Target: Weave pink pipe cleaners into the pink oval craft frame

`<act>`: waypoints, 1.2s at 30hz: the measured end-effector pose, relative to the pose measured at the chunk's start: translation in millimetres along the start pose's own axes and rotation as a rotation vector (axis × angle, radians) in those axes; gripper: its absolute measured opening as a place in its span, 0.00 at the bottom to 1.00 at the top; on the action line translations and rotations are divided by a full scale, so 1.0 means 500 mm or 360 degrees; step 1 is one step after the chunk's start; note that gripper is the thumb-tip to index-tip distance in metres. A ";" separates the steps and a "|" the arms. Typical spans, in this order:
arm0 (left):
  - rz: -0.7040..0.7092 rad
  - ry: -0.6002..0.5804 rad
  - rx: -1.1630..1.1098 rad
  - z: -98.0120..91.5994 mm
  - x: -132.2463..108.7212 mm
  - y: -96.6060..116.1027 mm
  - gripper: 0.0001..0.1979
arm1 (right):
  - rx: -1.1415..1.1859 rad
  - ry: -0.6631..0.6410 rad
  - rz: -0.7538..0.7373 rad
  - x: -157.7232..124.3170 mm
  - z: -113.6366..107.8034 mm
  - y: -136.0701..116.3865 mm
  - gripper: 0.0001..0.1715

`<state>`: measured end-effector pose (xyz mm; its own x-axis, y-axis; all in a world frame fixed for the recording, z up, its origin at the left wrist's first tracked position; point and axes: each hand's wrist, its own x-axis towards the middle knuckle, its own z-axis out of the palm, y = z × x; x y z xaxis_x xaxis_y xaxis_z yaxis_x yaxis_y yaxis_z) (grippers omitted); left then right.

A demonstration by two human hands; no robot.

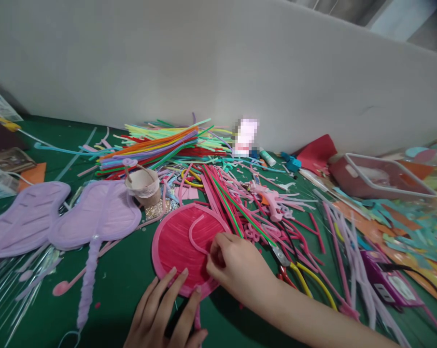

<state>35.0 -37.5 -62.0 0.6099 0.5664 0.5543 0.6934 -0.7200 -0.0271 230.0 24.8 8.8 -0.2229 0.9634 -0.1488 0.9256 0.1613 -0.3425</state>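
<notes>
Disc: pink round disc (176,241) lay flat on the green table (124,275), near the middle of the scene, its face lined with darker pink strokes and its rim a paler pink.
Strip: pale pink strip (193,231) curved in a loop across the right half of the disc, touching its face.
Right hand: right hand (236,266) reached in from the near right, fingers curled shut and pinching the near end of the strip against the disc's right side.
Left hand: left hand (163,309) lay open at the near edge, fingers spread, their tips pressed on the disc's near rim.
Cup: small paper cup (144,186) stood upright just beyond the disc to the far left, over a patch of glitter.
Wings: 2 purple wing shapes (95,217) lay flat side by side to the left of the disc, with a twisted purple tail (88,280) running near from them.
Sticks: heap of coloured sticks (153,142) was piled far across the table against the white wall (218,63); pink and red ones ran down beside the disc's right edge.
Pliers: yellow-handled pliers (301,275) lay just right of the right hand.
Glue gun: pink glue gun (272,200) rested among the pink sticks, farther right.
Tray: clear tray (381,176) sat at the far right, among paper scraps.
</notes>
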 end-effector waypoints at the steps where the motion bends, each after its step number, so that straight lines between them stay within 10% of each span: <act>1: 0.0018 -0.0015 0.0014 0.002 -0.005 -0.002 0.18 | -0.0010 -0.0010 0.0005 -0.002 -0.001 -0.001 0.02; 15: 0.0067 -0.0019 0.0101 0.006 -0.008 -0.011 0.21 | -0.0018 0.0223 -0.0371 0.125 -0.031 0.042 0.09; 28: 0.0129 -0.0163 -0.0278 0.016 0.077 -0.020 0.29 | 0.0013 0.0123 -0.0220 0.134 -0.038 0.036 0.10; 36: 0.0038 -0.0194 -0.0277 0.024 0.077 -0.020 0.09 | -0.0097 0.0127 -0.0135 0.127 -0.038 0.039 0.11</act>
<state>56.1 -3.5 -50.6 0.6744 0.5852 0.4502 0.6079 -0.7862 0.1112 239.8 93.2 10.3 -0.2782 0.9594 -0.0464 0.9218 0.2531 -0.2935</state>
